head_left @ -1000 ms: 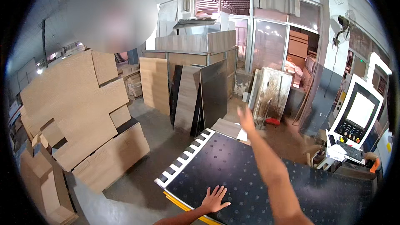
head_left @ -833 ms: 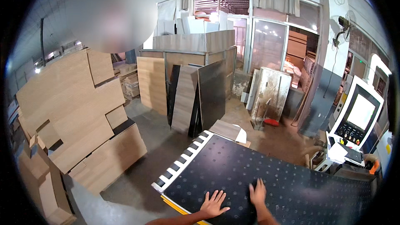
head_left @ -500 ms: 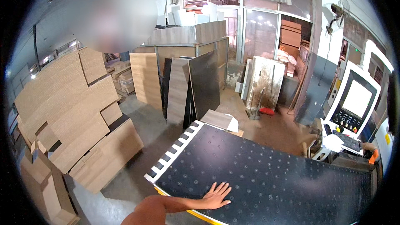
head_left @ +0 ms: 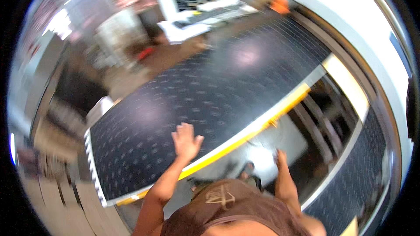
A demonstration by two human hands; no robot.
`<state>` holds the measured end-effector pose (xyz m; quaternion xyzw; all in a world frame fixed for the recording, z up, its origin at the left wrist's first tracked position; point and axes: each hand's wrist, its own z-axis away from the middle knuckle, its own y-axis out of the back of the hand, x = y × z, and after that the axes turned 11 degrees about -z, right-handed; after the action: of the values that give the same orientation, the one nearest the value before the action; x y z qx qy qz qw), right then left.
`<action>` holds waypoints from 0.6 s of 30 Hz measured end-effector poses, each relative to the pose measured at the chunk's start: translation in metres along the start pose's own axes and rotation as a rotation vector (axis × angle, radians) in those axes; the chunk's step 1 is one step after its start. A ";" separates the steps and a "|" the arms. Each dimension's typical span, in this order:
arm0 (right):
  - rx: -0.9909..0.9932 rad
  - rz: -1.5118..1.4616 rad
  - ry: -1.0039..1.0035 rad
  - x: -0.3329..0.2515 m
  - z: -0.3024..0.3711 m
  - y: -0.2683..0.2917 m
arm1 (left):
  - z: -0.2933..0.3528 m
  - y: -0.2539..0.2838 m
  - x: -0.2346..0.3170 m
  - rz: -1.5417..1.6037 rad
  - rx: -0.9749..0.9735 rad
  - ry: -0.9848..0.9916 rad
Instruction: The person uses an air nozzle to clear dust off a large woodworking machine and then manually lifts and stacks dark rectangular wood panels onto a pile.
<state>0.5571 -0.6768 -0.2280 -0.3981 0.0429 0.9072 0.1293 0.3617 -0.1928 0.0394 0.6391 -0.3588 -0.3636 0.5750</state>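
My left hand (head_left: 187, 141) lies palm down on the black dotted surface of a long machine table (head_left: 210, 91), close to its near edge. Its fingers are stretched out, with the thumb apart and nothing held. Along that edge runs a yellow strip (head_left: 236, 143) beside a pale border. My right hand (head_left: 281, 155) hangs low at my right side, off the table, over the gap between the table sections. Motion blurs its fingers, and no held thing shows.
A control console (head_left: 200, 6) with a keyboard and papers stands beyond the table. An orange object (head_left: 279, 3) is near it. A white machine housing (head_left: 332, 0) curves along the right. Another dark dotted table section (head_left: 350, 183) lies at lower right. Boards (head_left: 65, 192) are at lower left.
The view has swung right and down, blurring the room. My right arm, torso and the gap between table sections have come into view. My left hand is still flat on the table.
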 end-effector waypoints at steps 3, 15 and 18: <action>-0.015 0.177 0.052 -0.072 -0.007 -0.044 | -0.028 -0.018 0.035 -0.096 -0.005 0.050; -0.166 0.194 0.361 -0.065 -0.054 -0.123 | -0.034 -0.011 0.057 -0.013 -0.095 0.002; -0.207 0.327 0.520 -0.070 -0.028 -0.128 | -0.019 -0.012 0.038 -0.032 -0.088 0.048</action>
<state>0.6562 -0.5727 -0.1926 -0.6154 0.0455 0.7834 -0.0745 0.3972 -0.2158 0.0268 0.6275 -0.3183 -0.3727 0.6050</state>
